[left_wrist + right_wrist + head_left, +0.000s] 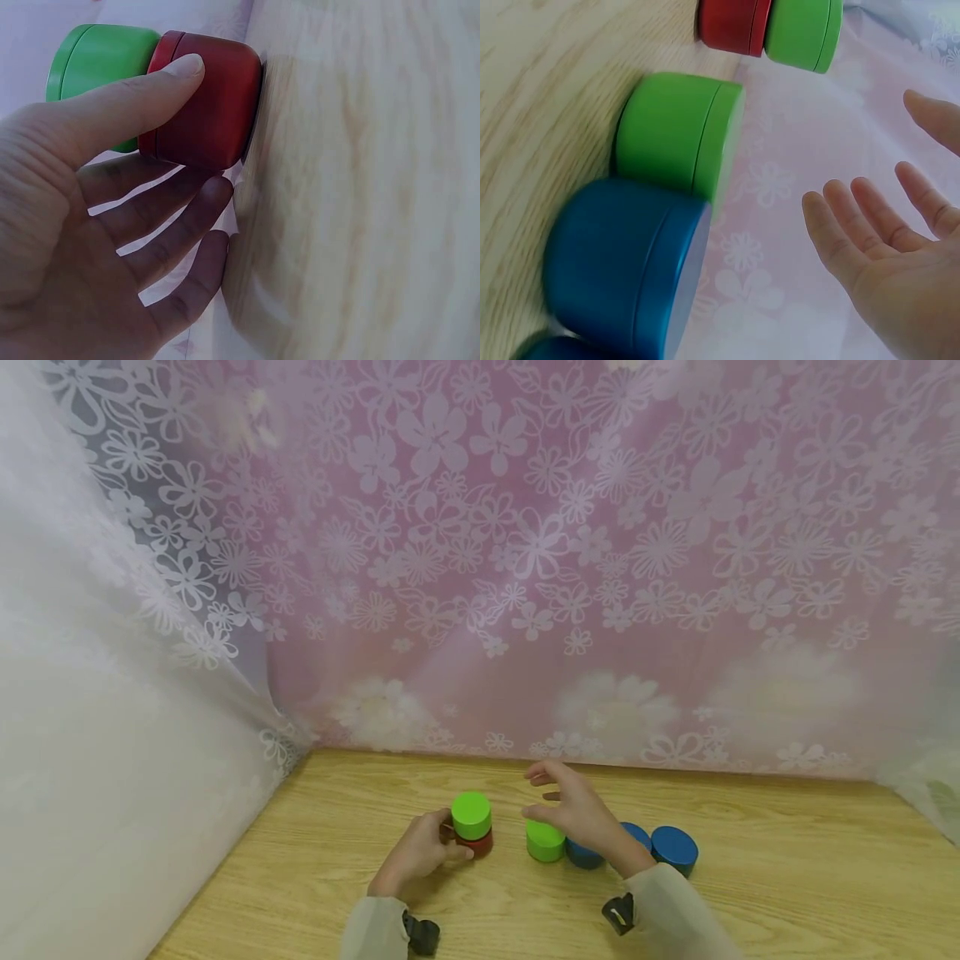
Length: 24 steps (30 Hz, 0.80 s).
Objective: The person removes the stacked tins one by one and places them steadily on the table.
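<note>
A red round tin stands on the wooden table with a green tin stacked on top of it. My left hand holds the red tin, its thumb on the near side and fingers around the far side, as the left wrist view shows. To the right of the stack sits a second green tin. Over it hovers my right hand, fingers spread and holding nothing; in the right wrist view a gap separates the fingers from this tin.
A blue tin stands right beside the second green tin, with more blue tins further right, partly behind my right forearm. A flowered pink curtain hangs along the table's back edge, and a white sheet on the left.
</note>
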Available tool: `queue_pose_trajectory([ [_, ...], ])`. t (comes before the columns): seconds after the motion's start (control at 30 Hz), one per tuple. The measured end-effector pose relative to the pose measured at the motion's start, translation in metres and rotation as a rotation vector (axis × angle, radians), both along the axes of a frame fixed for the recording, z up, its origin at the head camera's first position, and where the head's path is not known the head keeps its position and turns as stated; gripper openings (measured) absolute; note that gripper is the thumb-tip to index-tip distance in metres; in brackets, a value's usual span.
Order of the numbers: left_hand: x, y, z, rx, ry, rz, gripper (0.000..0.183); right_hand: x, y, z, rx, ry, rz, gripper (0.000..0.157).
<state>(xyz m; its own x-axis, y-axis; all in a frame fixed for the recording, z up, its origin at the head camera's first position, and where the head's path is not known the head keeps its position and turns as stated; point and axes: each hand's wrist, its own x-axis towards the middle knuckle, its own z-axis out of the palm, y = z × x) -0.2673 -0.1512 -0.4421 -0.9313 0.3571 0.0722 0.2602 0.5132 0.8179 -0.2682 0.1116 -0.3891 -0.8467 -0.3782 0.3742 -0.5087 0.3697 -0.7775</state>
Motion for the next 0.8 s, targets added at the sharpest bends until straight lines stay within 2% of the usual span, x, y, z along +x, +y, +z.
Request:
queue_pose_trajectory([
  [0.47,0.001,0.0,0.002,0.0,0.001,-0.005,0.047,-0.003,-0.019,-0.004,0.001,-0.004,0.072,0.05],
  [0.8,0.001,0.001,0.002,0.011,0.001,-0.015,0.047,-0.004,-0.03,-0.008,0.009,-0.009,0.083,0.054],
])
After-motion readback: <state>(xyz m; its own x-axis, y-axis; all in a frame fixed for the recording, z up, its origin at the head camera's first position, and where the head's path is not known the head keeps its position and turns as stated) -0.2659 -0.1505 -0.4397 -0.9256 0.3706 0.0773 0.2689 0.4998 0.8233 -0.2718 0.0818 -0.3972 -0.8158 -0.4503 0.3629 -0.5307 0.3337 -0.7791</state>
